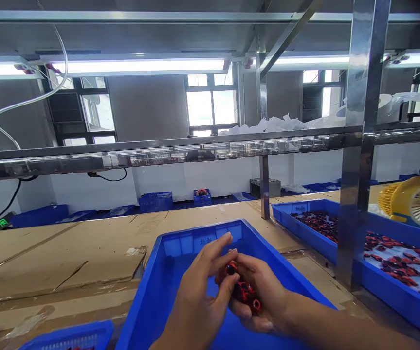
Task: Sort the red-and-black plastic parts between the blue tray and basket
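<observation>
Both my hands are close together above a large blue plastic bin. My right hand is cupped, with its fingers curled round several small red-and-black parts. The thumb and fingers of my left hand close on one small red-and-black part with a dark round end, right beside the others. What I can see of the bin's floor beneath my hands is plain blue. The exact kind of these parts cannot be made out, and my fingers hide some of them.
A long blue tray with many red-and-black parts stands at the right, behind a metal post. A yellow fan is beyond it. At the lower left lies a small blue basket. Taped cardboard covers the table.
</observation>
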A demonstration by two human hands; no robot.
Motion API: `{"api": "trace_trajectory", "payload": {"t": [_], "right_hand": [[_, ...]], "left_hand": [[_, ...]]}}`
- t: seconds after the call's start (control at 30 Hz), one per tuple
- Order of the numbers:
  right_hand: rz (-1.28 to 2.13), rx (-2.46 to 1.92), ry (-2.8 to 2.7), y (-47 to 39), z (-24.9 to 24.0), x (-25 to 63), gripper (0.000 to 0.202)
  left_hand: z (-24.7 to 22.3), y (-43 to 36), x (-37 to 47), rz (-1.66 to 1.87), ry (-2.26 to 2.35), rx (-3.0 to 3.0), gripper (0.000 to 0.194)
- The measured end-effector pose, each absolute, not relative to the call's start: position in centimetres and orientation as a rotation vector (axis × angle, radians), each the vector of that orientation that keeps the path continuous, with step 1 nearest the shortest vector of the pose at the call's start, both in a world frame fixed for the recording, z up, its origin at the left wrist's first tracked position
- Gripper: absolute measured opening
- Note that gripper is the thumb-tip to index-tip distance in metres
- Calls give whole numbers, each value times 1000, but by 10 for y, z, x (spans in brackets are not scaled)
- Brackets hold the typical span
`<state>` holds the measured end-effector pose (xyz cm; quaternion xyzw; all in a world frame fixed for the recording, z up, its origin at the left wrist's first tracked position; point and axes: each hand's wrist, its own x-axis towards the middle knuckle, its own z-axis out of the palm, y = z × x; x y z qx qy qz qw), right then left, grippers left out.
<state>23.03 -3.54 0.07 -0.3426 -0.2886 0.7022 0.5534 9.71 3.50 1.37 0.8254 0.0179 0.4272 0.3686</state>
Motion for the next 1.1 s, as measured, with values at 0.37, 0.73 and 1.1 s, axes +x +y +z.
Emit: {"api": "trace_trajectory", "payload": {"t": [0.37, 0.73, 1.1], "right_hand": [[1504, -885, -734, -27, -2, 253, 27], [1168, -1166, -703, 2, -33, 310, 25], [1132, -1315, -939, -3, -33, 293, 21]], "left_hand": [[14, 43, 98, 1010, 300, 2339, 51], [-72, -47, 111, -137, 186, 2592, 44], [-80, -108, 137, -125, -702, 2644, 39]]}}
